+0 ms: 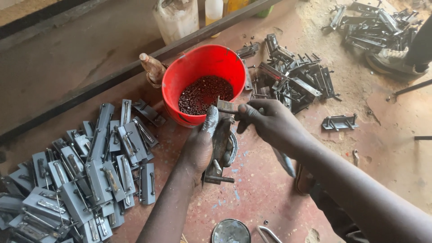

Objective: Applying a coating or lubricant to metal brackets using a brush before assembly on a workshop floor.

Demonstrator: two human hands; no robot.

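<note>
Workshop floor [270,198], reddish, dusty, carries everything. Left hand [200,146] clamps grey metal latch plate [221,144] upright, just near of red bucket [203,67]. Right hand [265,121] pinches thin rod [227,111] at plate's top, grip narrow. Judged step: fitting rod into plate; next move likely needs rod lined up with plate's loops. One bucket, holding small dark nuts [204,93], too many to count. Grey plates piled near left [85,175], dozens; dark heaps far right [294,78].

You are in a metal workshop, seated on a stained red floor [396,148]. Heaps of grey metal latch plates [81,180] lie left; a red bucket [202,67] of small nuts stands far.
</note>
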